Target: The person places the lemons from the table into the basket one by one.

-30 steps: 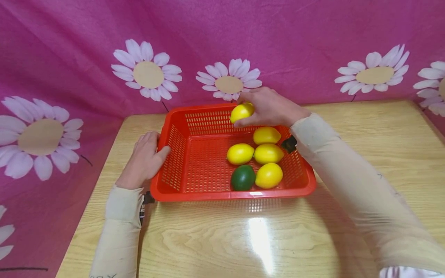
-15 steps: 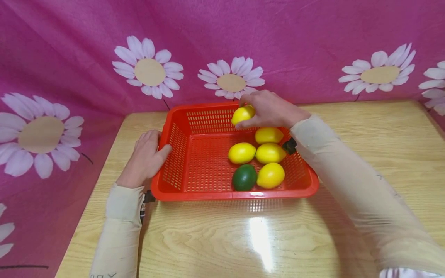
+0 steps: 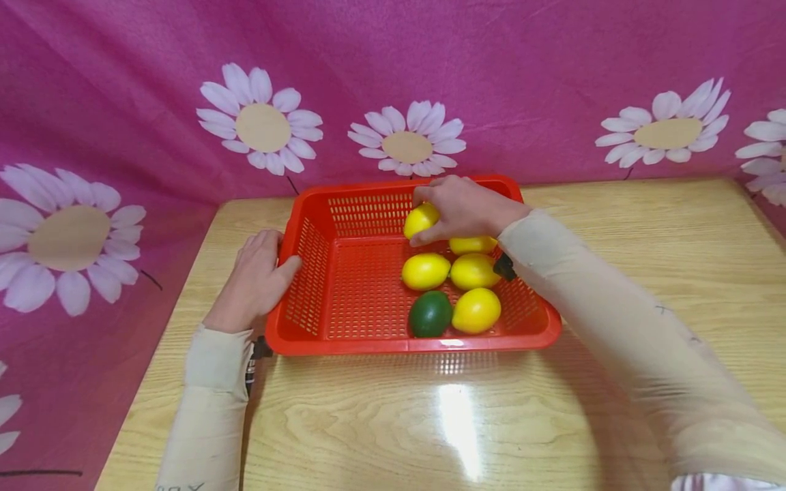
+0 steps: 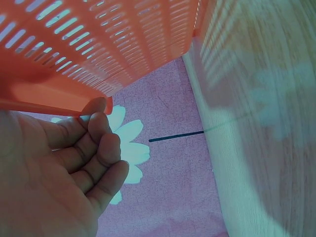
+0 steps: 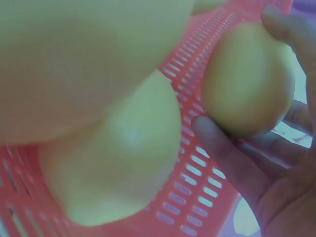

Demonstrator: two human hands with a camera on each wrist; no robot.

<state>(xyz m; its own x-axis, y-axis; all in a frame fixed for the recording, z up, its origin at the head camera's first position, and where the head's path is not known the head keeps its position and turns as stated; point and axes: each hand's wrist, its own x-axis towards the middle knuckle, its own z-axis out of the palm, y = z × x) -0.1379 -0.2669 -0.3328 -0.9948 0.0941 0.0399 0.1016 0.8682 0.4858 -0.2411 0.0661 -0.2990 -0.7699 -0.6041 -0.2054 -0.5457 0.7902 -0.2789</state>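
A red plastic basket (image 3: pixel 362 346) with slotted walls stands on the table, several yellow lemons (image 3: pixel 426 271) and one dark green fruit, shaped like a lime or avocado, (image 3: pixel 430 314) in its right half. My left hand (image 3: pixel 254 283) grips the basket's left rim, thumb over the inside, fingers outside; the left wrist view shows those fingers (image 4: pixel 106 143) bent at the rim. At the back of the basket my right hand (image 3: pixel 469 208) holds another lemon (image 3: pixel 420 221) between thumb and fingers. That held lemon (image 5: pixel 249 81) appears beside other lemons in the right wrist view.
The wooden table (image 3: pixel 356 416) extends in front of the basket and to both sides. A pink cloth (image 3: pixel 522 82) printed with white daisies hangs behind and at the left. My right forearm (image 3: pixel 614 307) crosses over the basket's right wall.
My right hand has lowered the lemon toward the basket floor, partly covering the rearmost lemon. My left hand stays on the rim, and the basket has hardly moved.
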